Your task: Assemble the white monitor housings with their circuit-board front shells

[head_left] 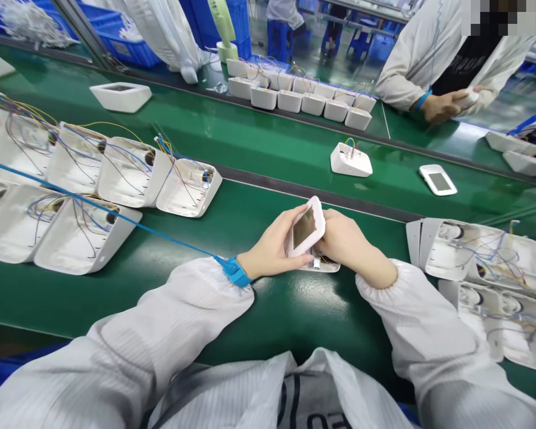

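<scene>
Left fingers (pixel 288 219) grip a rounded white plastic screen panel (pixel 304 229) — best steadied over the wired white plastic shell (pixel 330 268) beneath them — right hand's (pixel 345 237) grip unclear.

Between left hand (pixel 274 243) and right hand (pixel 346 241), just over a wired base (pixel 331 267) on the bench (pixel 295 325), the display cover (pixel 307 229). Left of the cover, two rows of open housings (pixel 116 179); right of it, further open housings (pixel 513 253). On the strip (pixel 259 146) behind it, rightward, a single shell (pixel 351 164), then a screen unit (pixel 438 180); leftward, another shell (pixel 122 100). Farther behind it, a double row of cases (pixel 290 102); behind-right, a co-worker (pixel 406 68)
</scene>
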A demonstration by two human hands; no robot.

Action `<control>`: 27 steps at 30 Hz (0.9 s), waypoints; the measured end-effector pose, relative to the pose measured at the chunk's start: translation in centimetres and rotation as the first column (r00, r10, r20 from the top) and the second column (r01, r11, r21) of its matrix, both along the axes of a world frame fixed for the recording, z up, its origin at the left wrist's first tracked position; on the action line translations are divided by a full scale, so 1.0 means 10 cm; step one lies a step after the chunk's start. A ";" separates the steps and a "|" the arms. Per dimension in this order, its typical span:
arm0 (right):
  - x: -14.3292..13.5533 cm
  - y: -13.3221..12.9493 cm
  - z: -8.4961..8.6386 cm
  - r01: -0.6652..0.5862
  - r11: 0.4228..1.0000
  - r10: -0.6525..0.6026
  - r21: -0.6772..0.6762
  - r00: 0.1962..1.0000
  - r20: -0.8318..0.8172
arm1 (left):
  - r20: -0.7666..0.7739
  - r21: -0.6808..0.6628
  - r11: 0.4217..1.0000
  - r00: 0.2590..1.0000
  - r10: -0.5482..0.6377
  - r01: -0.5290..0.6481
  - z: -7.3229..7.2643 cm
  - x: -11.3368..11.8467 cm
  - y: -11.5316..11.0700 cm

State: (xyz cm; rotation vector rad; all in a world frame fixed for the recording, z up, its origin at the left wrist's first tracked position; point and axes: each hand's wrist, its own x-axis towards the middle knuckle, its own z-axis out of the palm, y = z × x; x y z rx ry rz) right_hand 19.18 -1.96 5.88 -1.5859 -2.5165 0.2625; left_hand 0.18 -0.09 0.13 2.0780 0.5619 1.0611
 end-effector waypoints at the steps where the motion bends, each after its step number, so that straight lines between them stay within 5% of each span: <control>1: -0.01 0.00 0.00 0.003 1.000 -0.003 -0.009 1.000 0.002 | -0.016 0.022 1.000 1.000 0.013 -0.013 0.02 0.00 0.00; 7: 0.10 0.11 -0.01 -0.011 0.991 0.000 -0.132 0.997 -0.083 | -0.256 0.138 0.986 0.965 -0.059 0.098 0.19 -0.06 0.01; 12: 0.49 0.34 0.10 -0.206 0.862 -0.038 -0.464 0.885 -0.464 | -0.439 0.169 0.963 0.891 -0.118 0.211 0.24 -0.06 0.02; 17: 0.44 0.37 0.03 0.115 0.886 -0.426 -0.449 0.584 -0.691 | -0.501 0.172 0.965 0.861 -0.089 0.200 0.16 -0.05 0.05; 22: 0.03 0.24 -0.21 0.062 0.891 -0.385 -0.449 0.627 -0.678 | -0.518 0.118 0.980 0.852 -0.076 0.160 0.15 -0.08 0.07; 27: 0.00 0.21 -0.26 0.144 0.933 -0.346 -0.329 0.602 -0.719 | -0.544 0.133 0.982 0.838 -0.040 0.133 0.16 -0.03 -0.02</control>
